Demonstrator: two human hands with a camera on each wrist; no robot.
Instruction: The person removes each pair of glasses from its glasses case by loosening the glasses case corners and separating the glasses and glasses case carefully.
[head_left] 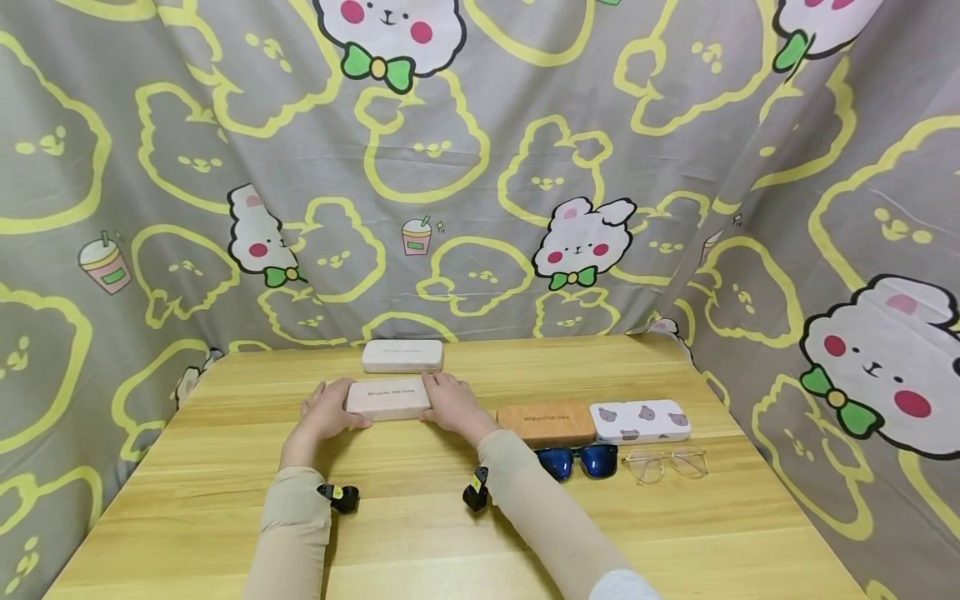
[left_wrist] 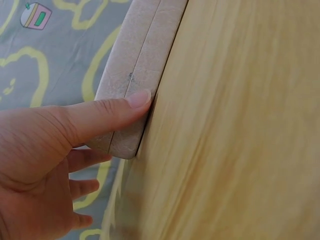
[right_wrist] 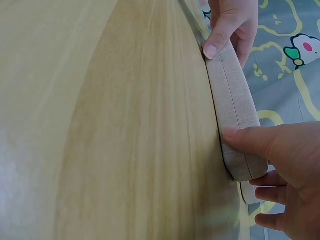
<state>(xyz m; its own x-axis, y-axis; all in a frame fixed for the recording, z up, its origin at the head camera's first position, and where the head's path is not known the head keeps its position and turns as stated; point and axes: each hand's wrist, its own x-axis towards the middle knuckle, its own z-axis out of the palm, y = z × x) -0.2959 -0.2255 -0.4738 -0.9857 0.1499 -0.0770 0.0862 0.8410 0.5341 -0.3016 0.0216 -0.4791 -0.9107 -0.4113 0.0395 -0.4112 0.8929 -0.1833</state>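
A pale pink glasses case (head_left: pixel 388 399) with dark lettering on its lid lies on the wooden table, its lid closed. My left hand (head_left: pixel 327 410) grips its left end, the thumb (left_wrist: pixel 120 112) pressed on the near side over the seam and the fingers behind. At the other end my right hand (head_left: pixel 454 403) holds it the same way, with the thumb (right_wrist: pixel 250 139) across the near side. Just behind stands a white glasses case (head_left: pixel 402 356), also closed. Whatever is inside either case is hidden.
Right of my right hand lie an orange-brown glasses case (head_left: pixel 546 424) and a white case with bear prints (head_left: pixel 640 421), side by side. In front of them are dark-blue sunglasses (head_left: pixel 577 462) and thin-framed clear glasses (head_left: pixel 666 465). A patterned grey curtain (head_left: pixel 480 158) hangs behind the table (head_left: pixel 405 542).
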